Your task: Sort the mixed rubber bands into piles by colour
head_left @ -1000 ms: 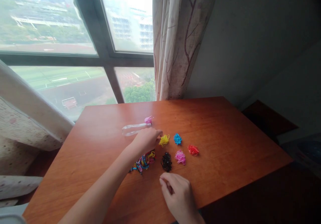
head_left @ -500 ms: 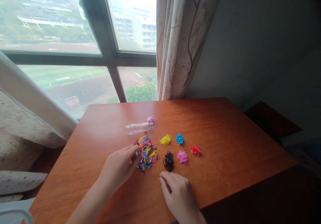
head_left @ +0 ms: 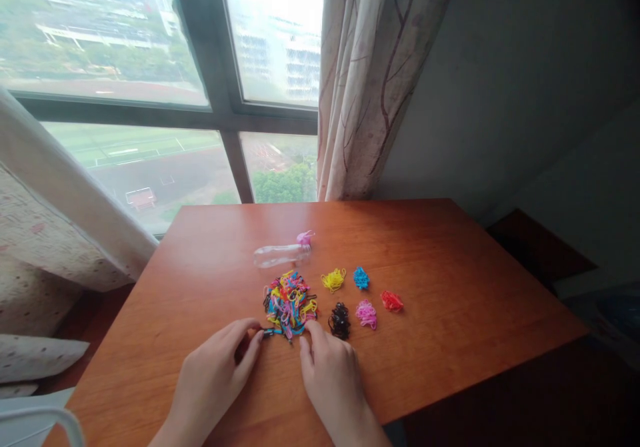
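A mixed pile of small coloured rubber bands (head_left: 290, 303) lies on the wooden table. At its near left edge my left hand (head_left: 217, 363) pinches with thumb and forefinger at a few black and blue rubber bands (head_left: 270, 332). My right hand (head_left: 333, 367) is at the pile's near right edge, its thumb and forefinger nearly together; what lies between them is too small to make out. Sorted bunches sit to the right: yellow bands (head_left: 333, 279), blue bands (head_left: 361, 278), black bands (head_left: 339, 321), pink bands (head_left: 367, 314) and red bands (head_left: 391, 301).
Behind the pile a clear plastic bottle-like container (head_left: 281, 255) lies on its side, a pink piece (head_left: 305, 237) at its right end. The brown table (head_left: 450, 253) meets a window (head_left: 270, 33) and a patterned curtain (head_left: 370, 80). A white curved rail (head_left: 70, 417) shows at lower left.
My left hand has drawn back from over the pile to its near left edge. My right hand has moved left, from below the black bunch to the pile. The view has shifted slightly.
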The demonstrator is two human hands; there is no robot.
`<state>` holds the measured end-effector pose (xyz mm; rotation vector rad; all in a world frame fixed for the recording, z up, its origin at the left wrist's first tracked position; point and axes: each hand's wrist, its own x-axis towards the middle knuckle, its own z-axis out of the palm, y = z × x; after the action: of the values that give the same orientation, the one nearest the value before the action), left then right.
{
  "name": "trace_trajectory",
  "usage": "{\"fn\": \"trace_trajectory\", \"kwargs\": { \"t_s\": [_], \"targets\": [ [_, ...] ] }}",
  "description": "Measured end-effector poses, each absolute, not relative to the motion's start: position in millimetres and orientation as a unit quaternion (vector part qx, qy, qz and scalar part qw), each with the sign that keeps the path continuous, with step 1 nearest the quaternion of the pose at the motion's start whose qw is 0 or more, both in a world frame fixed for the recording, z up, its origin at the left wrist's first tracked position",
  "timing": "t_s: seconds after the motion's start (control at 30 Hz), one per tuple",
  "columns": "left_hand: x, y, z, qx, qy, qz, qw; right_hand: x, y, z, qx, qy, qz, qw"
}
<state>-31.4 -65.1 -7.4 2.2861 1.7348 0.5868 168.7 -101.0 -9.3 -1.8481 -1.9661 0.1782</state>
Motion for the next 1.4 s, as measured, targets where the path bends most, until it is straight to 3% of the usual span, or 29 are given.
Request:
{"fn": "trace_trajectory", "kwargs": {
  "t_s": [0.3, 0.5, 0.67, 0.93, 1.23, 1.4],
  "targets": [
    [-29.9, -64.5, -2.5, 0.783, 0.578, 0.194, 0.122, 168.1, -96.2, -16.6, -0.649, -0.719, 0.050, 0.244],
    [-30.1, -63.7, -2.7, 0.784, 0.572, 0.209, 0.121, 174.6, -99.6, -6.6, -0.630, -0.705, 0.101, 0.309],
    [-30.8, -63.7, -3.5, 0.786, 0.571, 0.204, 0.120, 215.3, -85.9, 8.5, -0.669, -0.659, 0.066, 0.336],
    [-29.8, -63.1, -1.1, 0.780, 0.575, 0.211, 0.126, 294.7, -49.0, 12.3, -0.775, -0.590, 0.010, 0.227],
    [-31.0, -62.5, -1.8, 0.778, 0.582, 0.199, 0.124, 297.3, -27.6, 16.5, -0.811, -0.576, 0.004, 0.100],
    [-31.8, -62.4, -3.5, 0.781, 0.578, 0.199, 0.130, 295.6, -23.6, 18.5, -0.808, -0.579, 0.012, 0.108]
  ]
}}
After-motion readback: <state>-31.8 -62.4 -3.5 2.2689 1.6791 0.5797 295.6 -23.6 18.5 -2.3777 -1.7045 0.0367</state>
